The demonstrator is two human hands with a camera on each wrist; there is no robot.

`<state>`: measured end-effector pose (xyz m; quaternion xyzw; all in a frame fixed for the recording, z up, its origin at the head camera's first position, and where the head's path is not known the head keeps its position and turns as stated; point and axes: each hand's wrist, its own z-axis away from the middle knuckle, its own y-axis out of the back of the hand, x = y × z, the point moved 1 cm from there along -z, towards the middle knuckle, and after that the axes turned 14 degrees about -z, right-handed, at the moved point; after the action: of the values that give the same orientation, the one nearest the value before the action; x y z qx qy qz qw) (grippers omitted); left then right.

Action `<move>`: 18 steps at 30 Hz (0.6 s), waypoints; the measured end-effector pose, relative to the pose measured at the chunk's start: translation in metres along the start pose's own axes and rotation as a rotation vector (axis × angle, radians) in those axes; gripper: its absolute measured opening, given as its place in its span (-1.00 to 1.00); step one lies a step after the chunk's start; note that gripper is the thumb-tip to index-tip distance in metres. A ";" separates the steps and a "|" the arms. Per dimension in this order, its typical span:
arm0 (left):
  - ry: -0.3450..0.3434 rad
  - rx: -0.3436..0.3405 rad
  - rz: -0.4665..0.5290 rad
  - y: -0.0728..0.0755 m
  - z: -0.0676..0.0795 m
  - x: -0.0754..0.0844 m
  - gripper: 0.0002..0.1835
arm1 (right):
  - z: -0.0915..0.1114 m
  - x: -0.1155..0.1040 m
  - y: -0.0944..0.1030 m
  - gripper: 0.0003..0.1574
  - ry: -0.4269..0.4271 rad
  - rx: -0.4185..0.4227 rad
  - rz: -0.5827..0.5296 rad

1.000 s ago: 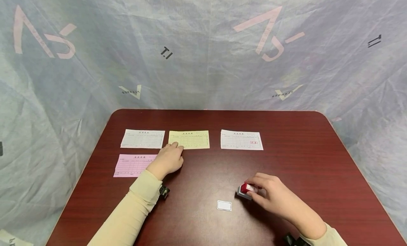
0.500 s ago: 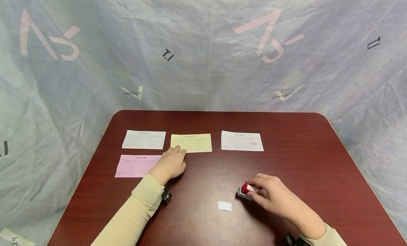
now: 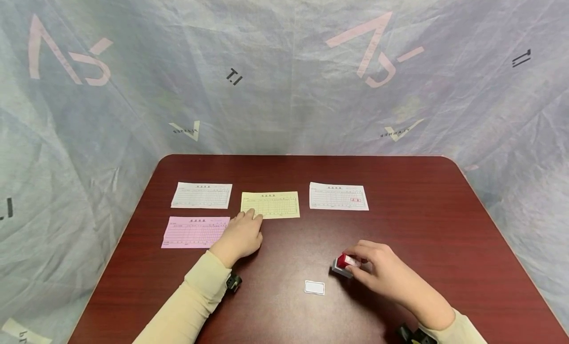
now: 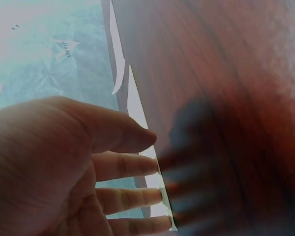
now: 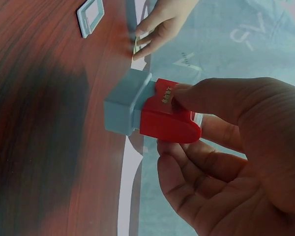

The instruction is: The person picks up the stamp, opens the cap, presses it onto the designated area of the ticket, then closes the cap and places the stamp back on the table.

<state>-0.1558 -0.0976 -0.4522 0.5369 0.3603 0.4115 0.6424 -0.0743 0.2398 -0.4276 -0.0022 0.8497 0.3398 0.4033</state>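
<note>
My left hand (image 3: 239, 236) rests its fingertips on the near edge of a yellow printed form (image 3: 275, 204), which lies flat on the table. In the left wrist view the fingers (image 4: 132, 198) are nearly straight and the thumb hangs beside them. In my right hand (image 3: 383, 266), thumb and fingers pinch a red stamp (image 5: 160, 115) with a grey base. The stamp is held low over the table, in front of me to the right. Left of it lies a small white rectangular piece with a dark outline (image 3: 314, 287), perhaps the stamp's cap.
A white form (image 3: 202, 195) and a pink form (image 3: 188, 232) lie to the left, the pink one close to my left hand. Another white form (image 3: 338, 196) with a red stamp mark lies right of the yellow one. A grey cloth (image 3: 284, 87) hangs behind the dark red table (image 3: 426, 210).
The yellow form has slid toward me and slightly right under my left fingertips, leaving the row of white forms. My right hand and the stamp have stayed nearly in place.
</note>
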 end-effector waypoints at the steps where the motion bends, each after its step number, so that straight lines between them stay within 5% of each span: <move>1: -0.001 0.000 -0.001 0.000 0.001 0.001 -0.47 | 0.000 0.000 0.000 -0.67 0.000 0.001 0.003; 18: -0.010 -0.005 0.007 -0.001 0.019 0.018 -0.49 | -0.002 0.003 -0.001 -0.68 -0.006 -0.003 0.021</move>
<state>-0.1316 -0.0888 -0.4507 0.5387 0.3540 0.4118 0.6441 -0.0777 0.2382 -0.4297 0.0070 0.8480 0.3450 0.4022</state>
